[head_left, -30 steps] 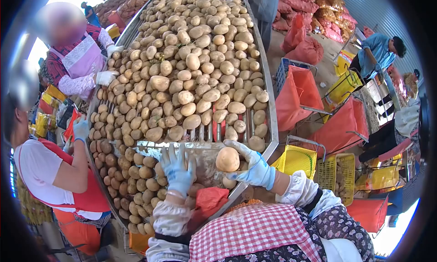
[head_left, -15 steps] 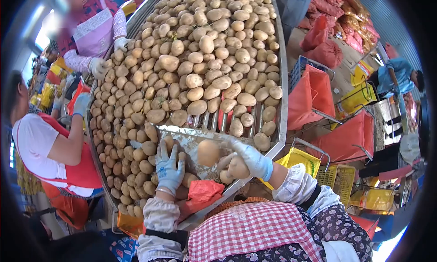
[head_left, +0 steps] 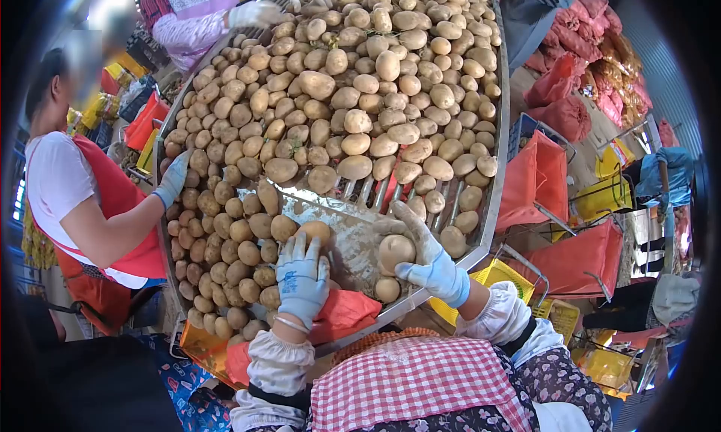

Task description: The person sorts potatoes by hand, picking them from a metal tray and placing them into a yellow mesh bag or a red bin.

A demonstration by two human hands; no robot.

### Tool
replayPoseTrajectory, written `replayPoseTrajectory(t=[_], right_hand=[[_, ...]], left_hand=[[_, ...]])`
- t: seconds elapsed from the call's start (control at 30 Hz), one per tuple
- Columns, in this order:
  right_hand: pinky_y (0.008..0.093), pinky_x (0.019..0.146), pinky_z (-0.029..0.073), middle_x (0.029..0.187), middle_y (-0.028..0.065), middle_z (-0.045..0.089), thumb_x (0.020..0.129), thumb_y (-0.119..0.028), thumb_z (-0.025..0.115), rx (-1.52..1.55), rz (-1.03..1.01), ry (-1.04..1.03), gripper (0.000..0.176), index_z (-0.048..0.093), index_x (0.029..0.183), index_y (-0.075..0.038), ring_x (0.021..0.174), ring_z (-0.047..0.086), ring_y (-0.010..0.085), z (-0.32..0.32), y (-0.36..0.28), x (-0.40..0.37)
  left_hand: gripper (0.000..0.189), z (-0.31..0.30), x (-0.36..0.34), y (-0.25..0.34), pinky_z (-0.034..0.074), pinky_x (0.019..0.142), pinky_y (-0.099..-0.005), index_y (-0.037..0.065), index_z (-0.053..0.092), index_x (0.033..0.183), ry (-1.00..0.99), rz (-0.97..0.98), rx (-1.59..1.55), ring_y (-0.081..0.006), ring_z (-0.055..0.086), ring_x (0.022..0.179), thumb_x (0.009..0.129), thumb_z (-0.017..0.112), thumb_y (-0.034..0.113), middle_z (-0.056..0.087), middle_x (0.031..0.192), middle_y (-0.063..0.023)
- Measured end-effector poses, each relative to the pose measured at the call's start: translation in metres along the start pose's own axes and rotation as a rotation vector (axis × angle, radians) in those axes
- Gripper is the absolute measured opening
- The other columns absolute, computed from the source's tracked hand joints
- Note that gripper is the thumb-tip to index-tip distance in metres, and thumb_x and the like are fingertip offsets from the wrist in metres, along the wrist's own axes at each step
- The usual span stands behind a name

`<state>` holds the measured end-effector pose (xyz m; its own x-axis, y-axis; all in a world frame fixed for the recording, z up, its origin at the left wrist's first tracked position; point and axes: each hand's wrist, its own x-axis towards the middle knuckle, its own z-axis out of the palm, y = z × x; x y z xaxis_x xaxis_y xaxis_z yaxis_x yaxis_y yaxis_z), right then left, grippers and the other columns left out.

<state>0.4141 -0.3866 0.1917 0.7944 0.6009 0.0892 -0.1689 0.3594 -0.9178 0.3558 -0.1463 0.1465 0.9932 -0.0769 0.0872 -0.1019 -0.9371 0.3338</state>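
Potatoes (head_left: 300,124) cover most of a metal-sided sorting table (head_left: 492,184). My left hand (head_left: 302,278), in a blue-and-white glove, lies at the table's near side with its fingers stretched forward. Its fingertips touch a potato (head_left: 314,231). My right hand (head_left: 435,270), gloved alike, curves thumb and fingers around a large round potato (head_left: 396,253) from the right. A smaller potato (head_left: 387,289) rests just below that one. Between my hands is a muddy metal plate (head_left: 349,259). A red cloth or bag (head_left: 349,312) hangs over the near edge beside my left wrist.
Metal rollers (head_left: 368,193) show beyond the plate. At the left, a co-worker in a red apron (head_left: 113,199) reaches into the potatoes; another co-worker's gloved hand (head_left: 255,14) is at the far left. Red-lined crates (head_left: 526,180) and a yellow basket (head_left: 496,278) stand at the right.
The view has shifted. A potato that was blurred between my hands is gone from there, and one now lies at my left fingertips. The red-aproned co-worker's hand has moved onto the potatoes.
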Motion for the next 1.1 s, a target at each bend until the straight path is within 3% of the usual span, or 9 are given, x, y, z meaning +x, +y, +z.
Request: replayPoseTrajectory(t=[0.07,0.17,0.27,0.5,0.67,0.7,0.8,0.97,1.1], right_hand=[[0.0336,0.105,0.035,0.139,0.014,0.04,0.081,-0.011,0.065,-0.018,0.046,0.058,0.085,0.014,0.15,-0.004,0.125,0.043,0.0196,0.005,-0.006,0.001],[0.037,0.109,0.031,0.143,0.0149,0.036,0.087,-0.014,0.055,0.086,0.185,0.119,0.074,0.017,0.149,-0.002,0.131,0.037,0.0222,0.009,-0.006,0.002],[0.0424,0.114,0.022,0.149,0.0155,0.028,0.088,-0.019,0.042,0.707,0.2,0.079,0.068,0.018,0.148,-0.001,0.138,0.03,0.0268,0.009,0.001,0.006],[0.0351,0.112,0.025,0.147,0.0134,0.031,0.088,-0.015,0.049,0.395,0.21,0.035,0.071,0.016,0.149,0.0,0.136,0.031,0.0211,0.012,-0.004,0.001],[0.028,0.098,0.041,0.126,0.0065,0.049,0.092,-0.014,0.054,0.041,0.212,0.236,0.053,0.036,0.14,-0.002,0.115,0.048,0.014,0.011,0.005,0.008],[0.0245,0.09,0.044,0.114,0.0037,0.055,0.092,-0.015,0.054,0.045,0.203,0.304,0.041,0.048,0.131,-0.003,0.104,0.053,0.0108,0.004,0.008,0.01],[0.0232,0.084,0.045,0.105,0.0026,0.058,0.094,-0.015,0.05,-0.014,0.147,0.354,0.034,0.052,0.126,-0.003,0.096,0.055,0.0095,-0.023,0.009,0.007],[0.024,0.072,0.048,0.099,0.0048,0.062,0.101,-0.028,0.036,-0.065,0.257,0.358,0.039,0.054,0.121,-0.001,0.083,0.059,0.0089,-0.059,0.023,-0.011],[0.0264,0.078,0.05,0.105,0.0076,0.062,0.102,-0.046,0.03,0.398,0.336,0.283,0.056,0.052,0.125,0.0,0.091,0.061,0.0138,-0.048,0.035,-0.007]], left_hand=[[0.057,-0.009,0.005,0.024,0.037,0.103,-0.0444,-0.001,0.045,0.134,0.084,0.003,-0.607,-0.0403,0.047,0.121,0.085,0.062,0.022,0.047,0.132,-0.0231],[0.068,-0.03,0.013,0.079,0.039,0.102,-0.0425,-0.001,0.04,0.138,0.078,0.177,-0.703,-0.0385,0.047,0.121,0.08,0.07,0.02,0.048,0.131,-0.0229],[0.079,-0.021,0.021,0.069,0.039,0.102,-0.0422,-0.001,0.037,0.14,0.039,0.089,-0.779,-0.0367,0.047,0.121,0.075,0.076,0.021,0.047,0.133,-0.0219],[0.075,-0.01,0.014,0.066,0.04,0.1,-0.0363,0.0,0.037,0.142,0.081,0.086,-0.754,-0.0291,0.05,0.115,0.078,0.074,0.015,0.048,0.127,-0.0166],[0.054,-0.003,0.006,0.054,0.042,0.1,-0.0376,-0.003,0.048,0.131,0.014,0.036,-0.937,-0.0327,0.054,0.115,0.085,0.068,0.016,0.056,0.122,-0.0201],[0.043,-0.014,0.002,0.041,0.044,0.097,-0.0322,-0.003,0.05,0.129,0.058,-0.03,-0.922,-0.0223,0.056,0.11,0.09,0.061,0.011,0.058,0.118,-0.0152],[0.035,-0.039,-0.019,-0.009,0.044,0.098,-0.0297,0.0,0.049,0.13,0.448,-0.359,-1.029,-0.0186,0.055,0.113,0.1,0.045,0.017,0.056,0.125,-0.0123],[0.037,-0.031,-0.072,-0.054,0.04,0.102,-0.0356,-0.001,0.05,0.13,0.505,-0.562,-0.65,-0.0244,0.051,0.119,0.096,0.049,0.012,0.054,0.126,-0.0164],[0.049,-0.016,-0.048,-0.025,0.033,0.106,-0.0478,0.004,0.052,0.129,0.233,-0.153,-0.166,-0.0415,0.044,0.123,0.083,0.061,0.019,0.05,0.13,-0.0221]])
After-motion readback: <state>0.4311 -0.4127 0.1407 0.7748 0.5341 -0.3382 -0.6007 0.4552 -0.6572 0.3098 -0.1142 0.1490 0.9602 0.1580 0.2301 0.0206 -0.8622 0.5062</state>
